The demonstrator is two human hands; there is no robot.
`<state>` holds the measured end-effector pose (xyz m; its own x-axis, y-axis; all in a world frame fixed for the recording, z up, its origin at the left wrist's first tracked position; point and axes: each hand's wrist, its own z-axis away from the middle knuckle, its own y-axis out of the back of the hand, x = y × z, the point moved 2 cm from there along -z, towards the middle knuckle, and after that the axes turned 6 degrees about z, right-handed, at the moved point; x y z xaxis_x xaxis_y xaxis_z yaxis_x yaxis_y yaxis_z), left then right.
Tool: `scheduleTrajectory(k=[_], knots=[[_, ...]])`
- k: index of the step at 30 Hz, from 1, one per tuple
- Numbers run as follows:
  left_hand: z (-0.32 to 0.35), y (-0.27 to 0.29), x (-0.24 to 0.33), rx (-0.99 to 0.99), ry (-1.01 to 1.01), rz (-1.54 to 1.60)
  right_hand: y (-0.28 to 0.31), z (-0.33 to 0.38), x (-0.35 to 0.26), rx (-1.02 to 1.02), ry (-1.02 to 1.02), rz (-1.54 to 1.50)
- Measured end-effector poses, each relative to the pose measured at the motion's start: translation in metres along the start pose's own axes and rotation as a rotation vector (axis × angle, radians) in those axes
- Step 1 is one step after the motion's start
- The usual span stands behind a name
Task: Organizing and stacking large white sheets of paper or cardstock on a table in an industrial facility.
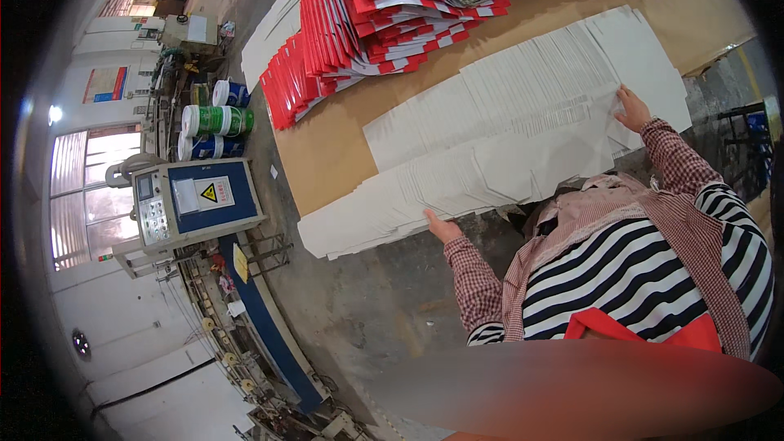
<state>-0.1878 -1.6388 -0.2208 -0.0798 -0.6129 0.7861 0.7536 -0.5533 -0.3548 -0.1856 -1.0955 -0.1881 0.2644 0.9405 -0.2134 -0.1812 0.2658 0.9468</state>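
The left hand (441, 227) lies flat with open fingers on the near edge of a long fanned row of white flat cardboard sheets (506, 126), gripping nothing. The right hand (633, 110) rests farther along the same row, toward its right end, fingers spread on the paper; it too presses rather than grips. The sheets overlap like shingles and run from the near left to the far right across a brown tabletop (327, 155). Beyond them, at the far side of the tabletop, sits a fanned pile of red-and-white flat cartons (359, 33). To the left, off the tabletop, stands a blue and grey control cabinet (196, 204), with rolls of green and blue material (216, 122) farther back.
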Motion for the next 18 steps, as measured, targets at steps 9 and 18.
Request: scheduleTrajectory(k=[9, 18], knots=[[0.009, -0.006, -0.013, 0.148, -0.077, -0.084, 0.003, -0.003, 0.002, -0.059, -0.042, -0.033], [-0.001, -0.003, -0.015, 0.151, 0.076, -0.232, -0.002, -0.007, 0.009, -0.108, -0.066, 0.062]])
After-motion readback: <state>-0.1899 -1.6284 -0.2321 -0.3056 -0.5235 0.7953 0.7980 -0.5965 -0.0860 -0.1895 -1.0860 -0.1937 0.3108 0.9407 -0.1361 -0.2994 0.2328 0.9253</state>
